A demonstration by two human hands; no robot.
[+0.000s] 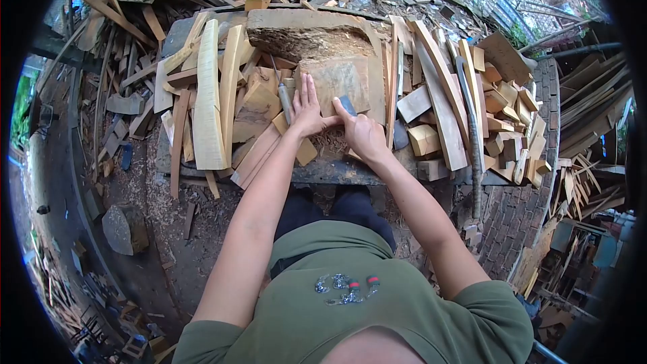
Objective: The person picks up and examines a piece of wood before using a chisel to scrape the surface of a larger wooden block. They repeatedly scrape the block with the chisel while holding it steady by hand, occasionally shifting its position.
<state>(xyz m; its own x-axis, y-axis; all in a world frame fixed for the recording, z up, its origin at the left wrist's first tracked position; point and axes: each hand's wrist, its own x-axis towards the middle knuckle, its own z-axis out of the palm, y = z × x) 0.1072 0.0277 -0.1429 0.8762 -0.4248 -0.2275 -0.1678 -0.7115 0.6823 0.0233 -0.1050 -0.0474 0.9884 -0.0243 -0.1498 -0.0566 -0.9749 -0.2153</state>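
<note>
- Board, flat-faced and squarish, lies near the middle of the workbench, in front of a thick rough-edged slab with a crumbled, pitted face.
- Left hand is laid over the left edge of the board, its fingers straight, nearly parallel and close together, pointing away from the body; the thumb reaches across toward the right hand.
- Right hand is closed round the near end of a blue-grey flat piece, which lies over the near part of the board. Its index finger is stretched out beside the piece, and the other fingers are curled under; how the thumb sits cannot be told.
- Blue-handled tool with a thin metal shaft lies just left of the left hand, the shaft pointing away from the body.
- Wood shavings are scattered on the bench between the wrists.
- Curved pale plank stretches lengthwise on the left side of the bench, among offcuts and strips.
- Curved strip lies to the right, and near it a long dark rod reaches past the bench's near edge.
- Small wood blocks are heaped at the right end.
- Large stone sits on the ground at left; brick paving shows at right.
</note>
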